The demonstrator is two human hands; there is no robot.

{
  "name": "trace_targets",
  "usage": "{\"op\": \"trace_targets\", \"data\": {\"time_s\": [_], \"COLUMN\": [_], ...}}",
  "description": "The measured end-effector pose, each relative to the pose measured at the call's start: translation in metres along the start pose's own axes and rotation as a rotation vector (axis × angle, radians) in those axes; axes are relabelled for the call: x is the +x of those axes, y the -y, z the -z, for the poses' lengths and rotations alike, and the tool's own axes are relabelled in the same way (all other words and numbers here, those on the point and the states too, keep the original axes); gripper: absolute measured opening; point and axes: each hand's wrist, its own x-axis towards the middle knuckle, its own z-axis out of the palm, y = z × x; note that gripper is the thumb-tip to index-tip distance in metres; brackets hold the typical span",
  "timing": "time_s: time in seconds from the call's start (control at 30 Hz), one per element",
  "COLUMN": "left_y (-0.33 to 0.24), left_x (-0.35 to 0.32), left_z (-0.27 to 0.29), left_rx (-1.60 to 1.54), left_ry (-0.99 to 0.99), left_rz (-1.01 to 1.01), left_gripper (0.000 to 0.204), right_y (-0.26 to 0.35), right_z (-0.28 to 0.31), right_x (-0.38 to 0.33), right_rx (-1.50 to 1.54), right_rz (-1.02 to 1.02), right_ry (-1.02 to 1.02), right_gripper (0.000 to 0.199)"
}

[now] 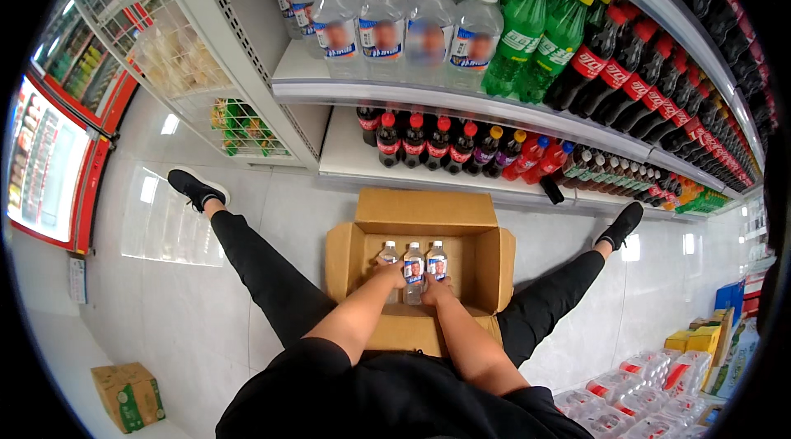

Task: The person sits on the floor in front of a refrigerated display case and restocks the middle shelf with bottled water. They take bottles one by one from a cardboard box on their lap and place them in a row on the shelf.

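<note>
An open cardboard box (pixel 482 274) sits on the floor between my outstretched legs. Inside it, three clear plastic bottles with white caps and blue-and-white labels stand side by side: a left bottle (pixel 389 250), a middle bottle (pixel 414 291) and a right bottle (pixel 437 251). My left hand (pixel 390 275) is closed around the left bottle, its fingertips against the middle one. Around the lower part of the right bottle, close beside the middle one, my right hand (pixel 433 289) is closed. Both hands partly hide the bottles they grip.
Ahead is a shelf (pixel 362 89) with large clear bottles (pixel 381 27), green bottles (pixel 521 35) and dark soda bottles (pixel 597 47). Small soda bottles (pixel 414 142) line the lower shelf. Wrapped bottle packs (pixel 643 398) lie at right, a small carton (pixel 128 396) at left.
</note>
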Motion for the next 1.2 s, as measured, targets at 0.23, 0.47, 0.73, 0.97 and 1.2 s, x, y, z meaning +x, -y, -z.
{"op": "trace_targets", "data": {"time_s": [0.23, 0.47, 0.73, 0.97, 1.2], "left_y": [0.026, 0.032, 0.009, 0.031, 0.039], "left_x": [0.020, -0.030, -0.167, -0.252, -0.281], "left_z": [-0.037, -0.005, 0.088, 0.297, 0.454], "left_rx": [-0.371, -0.256, -0.496, -0.684, -0.110], "left_ry": [-0.351, -0.487, -1.097, -1.680, -1.991], "left_rz": [-0.067, -0.512, -0.890, -1.114, -0.798], "left_gripper": [0.044, 0.056, 0.050, 0.064, 0.072], "right_y": [-0.001, 0.000, 0.008, -0.001, -0.005], "right_z": [0.000, 0.006, 0.009, 0.003, -0.001], "right_x": [0.005, -0.005, -0.006, 0.017, 0.023], "right_rx": [-0.015, -0.071, -0.077, -0.055, -0.037], "right_rz": [-0.021, -0.025, -0.008, 0.023, 0.062], "right_ry": [-0.021, 0.035, 0.071, 0.059, 0.027], "right_gripper": [0.089, 0.094, 0.097, 0.089, 0.090]}}
